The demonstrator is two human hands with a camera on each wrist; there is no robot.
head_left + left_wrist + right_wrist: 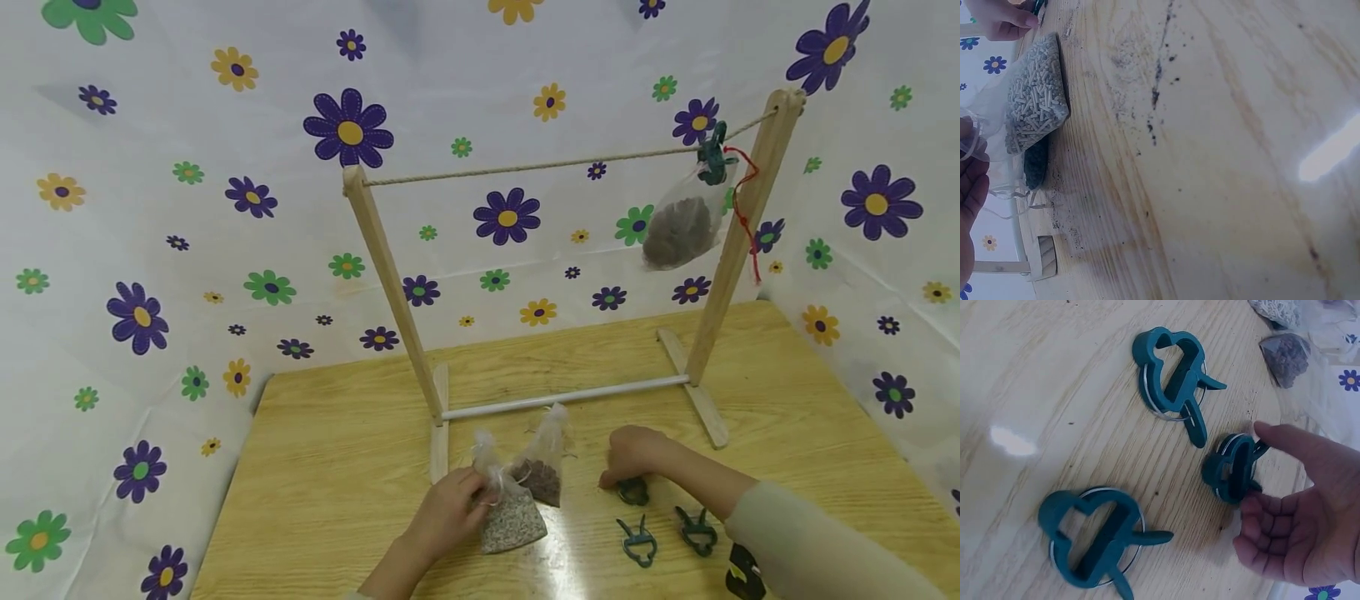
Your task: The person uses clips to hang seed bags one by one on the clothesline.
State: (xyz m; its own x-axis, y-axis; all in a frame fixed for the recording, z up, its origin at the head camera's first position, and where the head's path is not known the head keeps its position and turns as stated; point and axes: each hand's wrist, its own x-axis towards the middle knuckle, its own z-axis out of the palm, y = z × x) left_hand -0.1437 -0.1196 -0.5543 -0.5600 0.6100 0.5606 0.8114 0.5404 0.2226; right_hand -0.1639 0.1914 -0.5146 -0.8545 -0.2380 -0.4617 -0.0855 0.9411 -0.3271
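Observation:
My left hand [448, 510] grips the gathered neck of a sheer drawstring pouch [513, 521] filled with pale pellets. Close behind it stands a second sheer pouch [542, 477] with dark contents. To the right, my right hand [639, 455] pinches the handles of a green spring plant clip [1230, 470], thumb on one handle and fingers at the other. Two more green clips, one [1175, 372] nearer the pouches and another [1092, 540], lie on the table in the right wrist view.
A wooden frame [393, 287] carries a rope [525, 167] across its top. From the rope's right end a green clip [714, 158] hangs a bag of grey-brown contents [681, 229], beside a red string [742, 217]. A black object [744, 575] lies by the right sleeve.

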